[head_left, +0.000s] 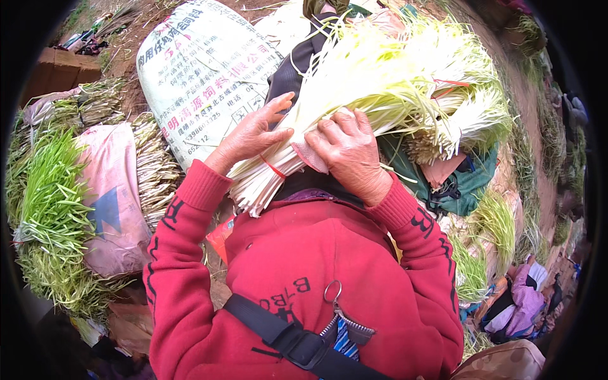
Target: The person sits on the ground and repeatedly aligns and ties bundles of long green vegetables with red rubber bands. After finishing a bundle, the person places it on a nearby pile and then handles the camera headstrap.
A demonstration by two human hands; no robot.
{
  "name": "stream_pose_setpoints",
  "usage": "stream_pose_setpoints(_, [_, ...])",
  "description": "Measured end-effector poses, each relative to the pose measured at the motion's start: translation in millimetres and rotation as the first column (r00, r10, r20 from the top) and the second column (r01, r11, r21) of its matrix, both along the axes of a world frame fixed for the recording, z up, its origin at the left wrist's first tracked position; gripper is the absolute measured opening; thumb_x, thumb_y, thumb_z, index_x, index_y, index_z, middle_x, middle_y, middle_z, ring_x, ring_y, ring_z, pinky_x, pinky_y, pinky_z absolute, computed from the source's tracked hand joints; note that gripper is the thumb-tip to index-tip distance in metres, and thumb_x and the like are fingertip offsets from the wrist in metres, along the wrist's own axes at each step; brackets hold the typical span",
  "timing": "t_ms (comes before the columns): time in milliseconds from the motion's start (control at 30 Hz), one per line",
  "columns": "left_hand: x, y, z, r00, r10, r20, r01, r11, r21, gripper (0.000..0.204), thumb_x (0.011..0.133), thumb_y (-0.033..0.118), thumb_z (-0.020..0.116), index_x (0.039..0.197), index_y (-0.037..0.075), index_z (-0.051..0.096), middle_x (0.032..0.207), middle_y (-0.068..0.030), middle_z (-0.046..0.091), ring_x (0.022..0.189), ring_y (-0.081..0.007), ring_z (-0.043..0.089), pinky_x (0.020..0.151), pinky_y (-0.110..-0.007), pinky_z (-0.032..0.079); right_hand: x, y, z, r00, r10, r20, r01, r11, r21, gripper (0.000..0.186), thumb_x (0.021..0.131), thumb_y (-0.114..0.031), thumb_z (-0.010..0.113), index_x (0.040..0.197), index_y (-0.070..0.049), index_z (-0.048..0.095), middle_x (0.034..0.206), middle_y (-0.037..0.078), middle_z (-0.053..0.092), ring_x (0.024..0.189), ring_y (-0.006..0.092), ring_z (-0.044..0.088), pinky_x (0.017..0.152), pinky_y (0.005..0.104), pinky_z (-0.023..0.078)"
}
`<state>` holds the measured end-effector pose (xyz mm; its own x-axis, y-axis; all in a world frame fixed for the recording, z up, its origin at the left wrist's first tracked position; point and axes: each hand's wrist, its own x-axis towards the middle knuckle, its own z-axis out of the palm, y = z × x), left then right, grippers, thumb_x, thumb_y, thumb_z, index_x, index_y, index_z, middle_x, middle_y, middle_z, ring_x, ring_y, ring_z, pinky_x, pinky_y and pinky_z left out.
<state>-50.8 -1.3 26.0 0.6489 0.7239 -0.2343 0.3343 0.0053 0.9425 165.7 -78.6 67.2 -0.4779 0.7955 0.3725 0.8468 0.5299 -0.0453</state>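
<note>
Across my lap lies a bundle of blanched chives (354,69), with white stalk ends toward me and pale yellow leaves fanned out to the far right. A red band (273,167) circles it near the stalk ends. My right hand (349,152) is closed over the stalks from above, with its fingers curled. Beside its thumb, a small pinkish patch (310,156) lies against the stalks; I cannot make out what it is. My left hand (258,132) is at the bundle's left side, fingers apart, its thumb at the stalks.
Another tied bunch (465,120) lies at the right on dark green cloth (478,183). A large white printed sack (202,76) fills the far left. Green bundles (50,196) and a pink sack (113,196) are at the left. More chives (494,221) lie at the right.
</note>
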Motion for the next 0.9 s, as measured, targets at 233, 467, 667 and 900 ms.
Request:
stream_pose_setpoints(233, [5.9,-19.4,0.0,0.998,0.031,0.052,-0.049,0.913,0.405,0.031,0.087,-0.005,0.055,0.116,0.006,0.06,0.142,-0.0193,0.046,0.122,-0.0307,0.055,0.094,-0.036,0.049,45.4,-30.4,-24.5,0.982,-0.184,0.038,0.187,0.976,-0.108,0.032,0.075,-0.014,0.061,0.106,-0.018,0.067,0.098,0.002,0.062,0.1,0.0242,0.058,0.09,0.0472,0.043])
stream_pose_setpoints(467, [-2.8,-36.3,12.6,0.989,0.086,-0.123,0.005,0.801,0.599,0.017,0.08,-0.002,0.062,0.095,0.006,0.064,0.133,-0.0179,0.055,0.118,-0.0333,0.058,0.094,-0.036,0.049,176.1,-102.6,-54.0,-0.074,-0.492,-0.867,0.433,0.768,-0.472,0.027,0.087,0.009,0.054,0.11,0.001,0.066,0.114,0.01,0.065,0.109,0.0182,0.06,0.096,0.034,0.05])
stream_pose_setpoints(667, [7.4,-41.0,22.9,0.957,0.143,-0.253,0.097,0.662,0.743,0.018,0.076,0.014,0.074,0.09,0.009,0.064,0.13,-0.011,0.058,0.119,-0.0318,0.056,0.094,-0.038,0.05,361.7,-195.8,-76.6,-0.753,0.098,-0.651,0.511,0.711,-0.484,0.049,0.088,0.001,0.041,0.136,0.002,0.043,0.133,0.02,0.052,0.123,0.0382,0.051,0.102,0.0604,0.042])
stream_pose_setpoints(900, [23.0,-46.1,32.1,0.887,0.152,-0.436,0.282,0.57,0.772,0.015,0.076,0.017,0.071,0.086,0.009,0.063,0.126,-0.0077,0.059,0.119,-0.0298,0.054,0.09,-0.037,0.052,174.3,-86.2,-32.7,-0.513,-0.078,-0.855,0.458,0.818,-0.349,0.05,0.087,0.012,0.048,0.134,-0.004,0.051,0.132,0.011,0.056,0.118,0.027,0.056,0.101,0.0456,0.047])
